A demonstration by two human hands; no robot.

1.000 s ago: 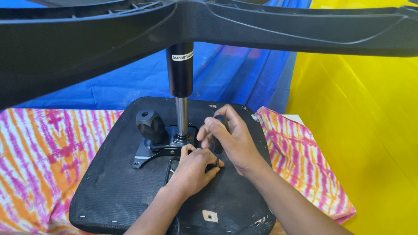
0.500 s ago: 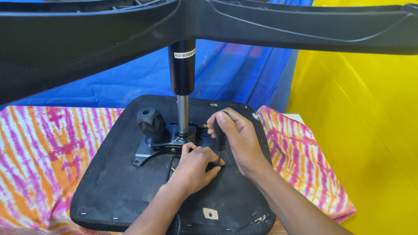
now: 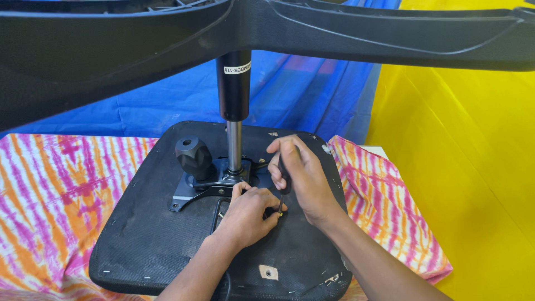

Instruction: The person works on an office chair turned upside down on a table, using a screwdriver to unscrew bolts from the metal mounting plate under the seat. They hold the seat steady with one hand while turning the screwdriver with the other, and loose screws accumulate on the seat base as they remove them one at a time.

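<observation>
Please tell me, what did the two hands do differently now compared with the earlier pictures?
The right hand came down with its screwdriver upright, tip beside the left hand. The left hand stayed on the seat underside near the mechanism plate. Seat, gas cylinder and knob did not move.

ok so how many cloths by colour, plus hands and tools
blue cloth: 1
yellow cloth: 1
pink-orange cloth: 1
hands, left hand and right hand: 2
screwdriver: 1
total: 6
</observation>
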